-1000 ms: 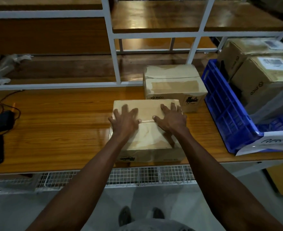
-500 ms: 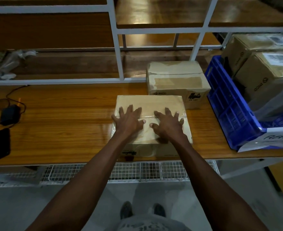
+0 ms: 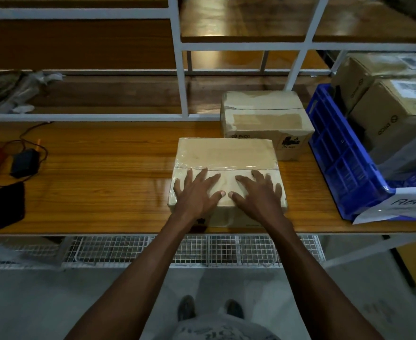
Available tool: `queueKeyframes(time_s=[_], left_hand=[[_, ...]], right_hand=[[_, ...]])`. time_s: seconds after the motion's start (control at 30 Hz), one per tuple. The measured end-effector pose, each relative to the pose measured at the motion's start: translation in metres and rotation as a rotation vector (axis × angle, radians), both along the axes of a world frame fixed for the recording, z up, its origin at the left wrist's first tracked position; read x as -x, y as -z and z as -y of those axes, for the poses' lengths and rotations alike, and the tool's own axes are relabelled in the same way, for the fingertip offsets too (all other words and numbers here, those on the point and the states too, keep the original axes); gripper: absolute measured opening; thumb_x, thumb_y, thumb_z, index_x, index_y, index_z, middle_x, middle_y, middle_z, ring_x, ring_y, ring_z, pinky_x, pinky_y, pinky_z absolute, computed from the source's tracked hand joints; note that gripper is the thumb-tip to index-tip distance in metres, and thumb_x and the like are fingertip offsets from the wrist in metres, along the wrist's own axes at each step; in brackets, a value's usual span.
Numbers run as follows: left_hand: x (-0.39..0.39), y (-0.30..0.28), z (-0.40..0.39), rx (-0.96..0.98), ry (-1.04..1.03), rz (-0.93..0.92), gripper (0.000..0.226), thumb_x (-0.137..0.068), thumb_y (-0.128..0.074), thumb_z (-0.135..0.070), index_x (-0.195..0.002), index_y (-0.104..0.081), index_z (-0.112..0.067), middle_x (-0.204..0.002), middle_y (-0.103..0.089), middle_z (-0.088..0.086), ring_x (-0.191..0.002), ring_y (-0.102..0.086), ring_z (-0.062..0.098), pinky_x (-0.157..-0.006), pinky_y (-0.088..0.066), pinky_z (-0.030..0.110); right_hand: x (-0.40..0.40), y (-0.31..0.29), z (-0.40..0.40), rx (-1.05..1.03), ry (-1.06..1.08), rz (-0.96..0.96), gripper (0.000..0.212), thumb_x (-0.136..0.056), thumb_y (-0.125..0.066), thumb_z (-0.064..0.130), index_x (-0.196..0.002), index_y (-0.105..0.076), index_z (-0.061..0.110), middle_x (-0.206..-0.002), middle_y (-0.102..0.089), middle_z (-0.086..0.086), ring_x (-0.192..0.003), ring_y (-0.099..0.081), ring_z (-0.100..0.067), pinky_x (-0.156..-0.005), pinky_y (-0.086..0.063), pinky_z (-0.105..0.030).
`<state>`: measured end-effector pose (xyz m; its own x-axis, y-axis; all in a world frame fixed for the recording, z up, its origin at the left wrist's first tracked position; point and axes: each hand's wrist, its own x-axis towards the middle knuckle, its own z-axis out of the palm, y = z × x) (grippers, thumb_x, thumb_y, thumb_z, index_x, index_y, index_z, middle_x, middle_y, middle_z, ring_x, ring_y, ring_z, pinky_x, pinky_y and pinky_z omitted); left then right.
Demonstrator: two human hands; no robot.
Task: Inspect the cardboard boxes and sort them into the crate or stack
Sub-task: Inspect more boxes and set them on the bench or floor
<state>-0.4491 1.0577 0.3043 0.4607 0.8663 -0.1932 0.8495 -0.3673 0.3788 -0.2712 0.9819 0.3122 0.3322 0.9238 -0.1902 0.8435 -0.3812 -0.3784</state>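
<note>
The wooden worktop (image 3: 91, 173) runs the full width of the view, cut off at both side edges, with a white metal shelf frame (image 3: 182, 69) standing along its back. At the right end sits a blue crate (image 3: 336, 155), its far side running out of view; two cardboard boxes (image 3: 385, 111) lie tilted inside it, their printed labels too blurred to read, and a white sheet (image 3: 398, 204) with cut-off handwriting covers the crate's near corner.

Near the front edge of the worktop rests the taped cardboard box (image 3: 226, 155), clear tape glinting along its centre seam. The left hand (image 3: 197, 192) and the right hand (image 3: 258, 192) lie flat on the near half of its lid, fingers spread and straight, thumbs almost meeting; they hide much of that half, and the wrists hide part of the front face print.

Just behind it, to the right, stands a second box (image 3: 263, 119), its lower front hidden by the nearer box.

At the left end lie a dark phone (image 3: 9, 204) and a small black adapter (image 3: 24, 161) with a looped cable; a red object is cut off by the edge.
</note>
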Motion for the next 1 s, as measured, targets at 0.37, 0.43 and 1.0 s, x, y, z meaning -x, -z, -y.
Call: queueKeyframes(time_s=[0.37, 0.43, 1.0], left_hand=[[0.036, 0.003, 0.027, -0.010, -0.230, 0.146, 0.084, -0.082, -0.053, -0.082, -0.156, -0.034, -0.046, -0.172, 0.004, 0.003, -0.151, -0.016, 0.047, -0.110, -0.036, 0.064], [0.037, 0.001, 0.022, 0.008, -0.241, 0.214, 0.086, -0.079, -0.060, -0.080, -0.154, -0.042, -0.041, -0.172, -0.001, 0.002, -0.151, -0.020, 0.044, -0.109, -0.039, 0.060], [0.032, -0.081, -0.015, -0.296, -0.275, 0.542, 0.061, -0.089, -0.078, -0.037, -0.141, -0.048, -0.026, -0.157, -0.029, 0.006, -0.131, -0.050, 0.028, -0.086, -0.059, 0.043]], right_hand=[[-0.020, 0.011, 0.046, -0.180, 0.220, -0.207, 0.072, -0.084, -0.069, 0.071, -0.149, -0.051, 0.044, -0.173, -0.005, 0.003, -0.146, -0.032, -0.044, -0.111, -0.044, -0.053], [-0.022, 0.010, 0.044, -0.234, 0.218, -0.251, 0.068, -0.083, -0.073, 0.067, -0.144, -0.058, 0.042, -0.172, -0.011, 0.002, -0.145, -0.035, -0.041, -0.109, -0.047, -0.053], [-0.045, -0.077, -0.005, -0.573, 0.229, -0.200, 0.059, -0.089, -0.075, 0.048, -0.143, -0.055, 0.033, -0.159, -0.033, -0.001, -0.135, -0.047, -0.022, -0.105, -0.047, -0.037]])
